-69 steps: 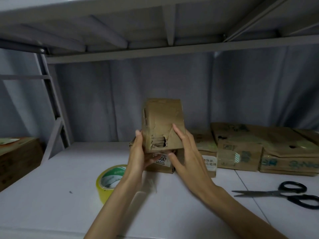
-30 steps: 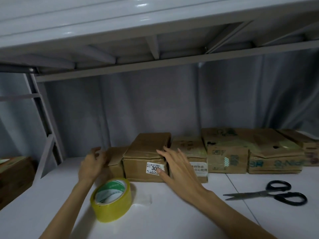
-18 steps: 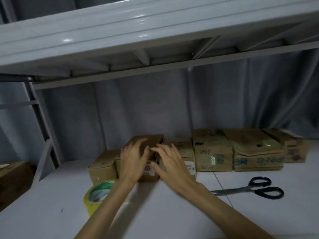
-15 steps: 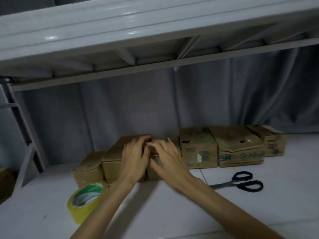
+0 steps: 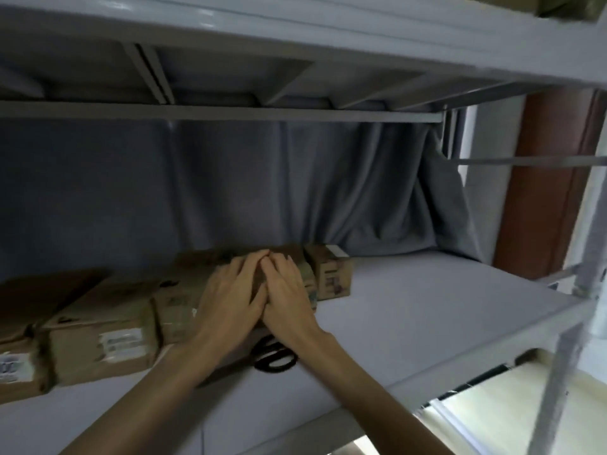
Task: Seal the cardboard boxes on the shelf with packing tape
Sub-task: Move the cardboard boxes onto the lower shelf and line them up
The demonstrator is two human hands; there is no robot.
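Pressing hands [image 5: 256, 297] on illegibly-labelled boxes [image 5: 105, 339]

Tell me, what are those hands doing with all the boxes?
A person has the left hand and right hand laid flat, side by side, on a cardboard box in a row along the white shelf. Black scissors lie just under the wrists. No tape roll is in view.

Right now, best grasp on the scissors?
Likely the black loop handles, from the shelf's front edge: they point toward the person, while the blades run under the wrists of the left hand and right hand.
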